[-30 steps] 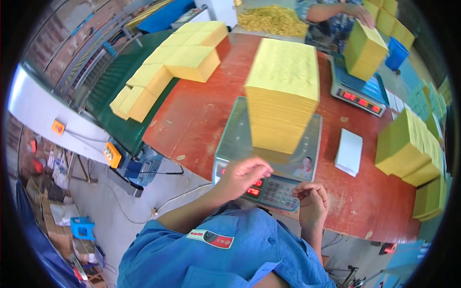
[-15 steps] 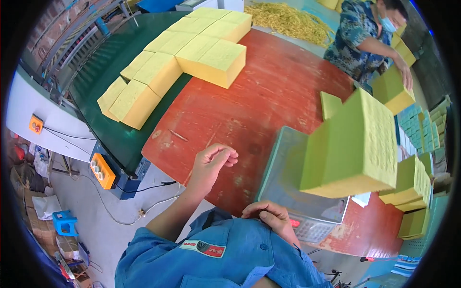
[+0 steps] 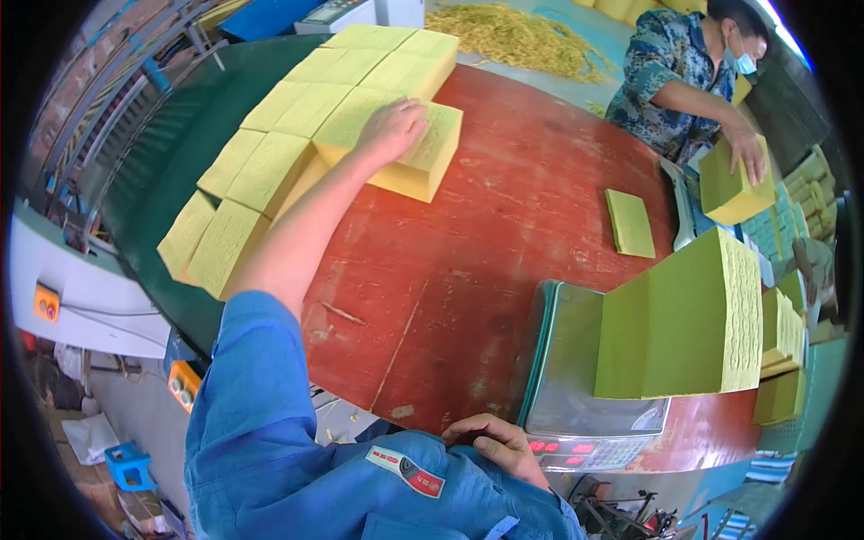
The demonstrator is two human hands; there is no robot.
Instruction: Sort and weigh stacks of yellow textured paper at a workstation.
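My left arm stretches across the red table's left side. My left hand [image 3: 393,133] lies on top of a yellow paper block [image 3: 436,144] at the near right of a group of similar blocks. Its fingers are lightly bent over the top, not wrapped round it. My right hand [image 3: 495,443] stays low in front of my body, beside the scale. Its fingers are curved with the thumb apart, and nothing shows in it. On the silver scale [image 3: 562,360] at the right stands a large stack of yellow paper [image 3: 670,328].
Joined yellow blocks [image 3: 270,171] cover part of the green surface [image 3: 135,193] at the left. A thin yellow pad [image 3: 630,223] lies on the red table [image 3: 486,234]. Across it, a co-worker [image 3: 666,81] holds another yellow block [image 3: 733,184]. Yellow strips [image 3: 517,40] are heaped behind.
My left hand has moved forward from the table's near edge onto the yellow block. My right hand stays near my body. The co-worker's block has moved lower. The view has shifted.
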